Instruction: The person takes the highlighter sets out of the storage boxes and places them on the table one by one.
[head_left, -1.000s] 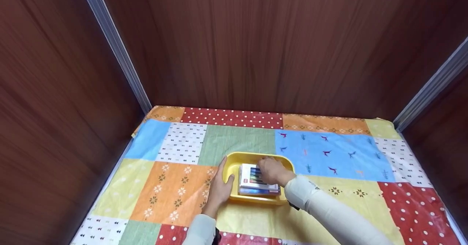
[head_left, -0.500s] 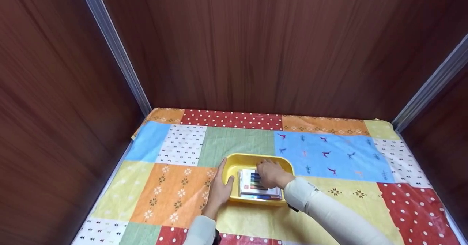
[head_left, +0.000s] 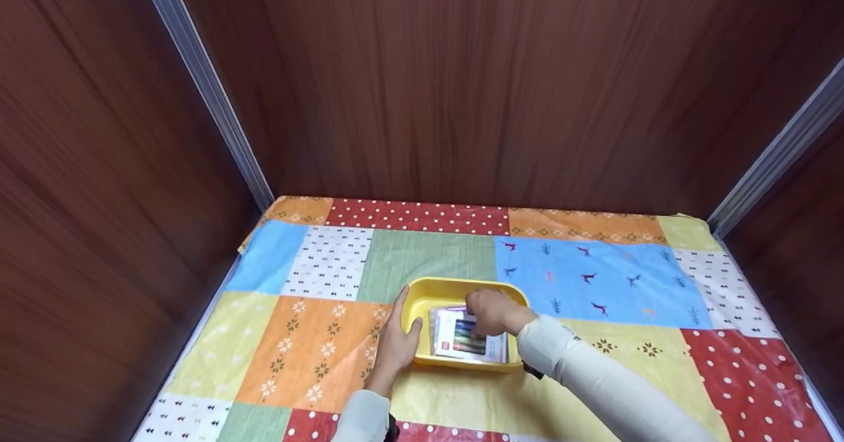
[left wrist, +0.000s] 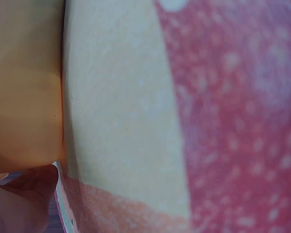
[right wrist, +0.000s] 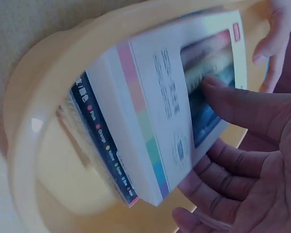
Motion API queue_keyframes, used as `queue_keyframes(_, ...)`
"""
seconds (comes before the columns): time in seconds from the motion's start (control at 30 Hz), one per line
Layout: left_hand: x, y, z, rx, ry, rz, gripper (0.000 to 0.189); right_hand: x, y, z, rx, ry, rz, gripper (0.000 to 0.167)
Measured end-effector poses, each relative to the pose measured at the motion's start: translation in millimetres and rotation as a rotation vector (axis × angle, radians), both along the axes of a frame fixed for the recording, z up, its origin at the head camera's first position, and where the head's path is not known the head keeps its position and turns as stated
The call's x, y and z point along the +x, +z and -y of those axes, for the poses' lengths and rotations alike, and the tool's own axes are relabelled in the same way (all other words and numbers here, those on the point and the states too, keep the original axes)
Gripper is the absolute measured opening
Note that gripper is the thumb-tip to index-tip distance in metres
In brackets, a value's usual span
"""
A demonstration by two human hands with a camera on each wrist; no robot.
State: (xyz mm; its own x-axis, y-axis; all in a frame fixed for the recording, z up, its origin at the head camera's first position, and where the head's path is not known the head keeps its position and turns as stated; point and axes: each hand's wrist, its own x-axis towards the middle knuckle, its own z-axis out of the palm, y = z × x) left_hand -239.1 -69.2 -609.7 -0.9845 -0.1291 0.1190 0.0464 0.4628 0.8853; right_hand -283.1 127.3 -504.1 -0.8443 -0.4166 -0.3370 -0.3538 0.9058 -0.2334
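In the head view a yellow plastic tray (head_left: 432, 288) stands on the cloth, with a white box (head_left: 446, 336) lying in it. A window in the box shows coloured sticks, perhaps pens. My right hand (head_left: 491, 311) reaches over the tray's right side to the box. The right wrist view shows the right thumb on the box's (right wrist: 160, 92) window and the fingers curled at its edge, gripping it. Under it lies a dark package (right wrist: 104, 141) printed with colour names. My left hand (head_left: 397, 340) holds the tray's left end, thumb inside the rim, fingers outside.
A patchwork cloth (head_left: 422, 254) covers the table around the tray. Dark wood-look panels (head_left: 422, 86) enclose the back and sides, with metal strips (head_left: 204, 86) at the corners.
The white box has shifted slightly toward me and right, covering the blue strip seen beneath its near edge. The right hand stays close above it; the left hand stays on the tray.
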Motion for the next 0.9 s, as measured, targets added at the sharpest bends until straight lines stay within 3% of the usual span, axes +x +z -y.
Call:
queue_keyframes(0.23,-0.3,1.0,-0.4,-0.003,0.002,-0.002,0.068,-0.4,3.3,-1.4,-0.009,-0.018,0.016,0.022)
queue_keyframes(0.9,0.4,0.8,0.9,0.028,-0.011,0.021,0.067,-8.3,10.5,-6.4,-0.056,0.087,0.044,0.012)
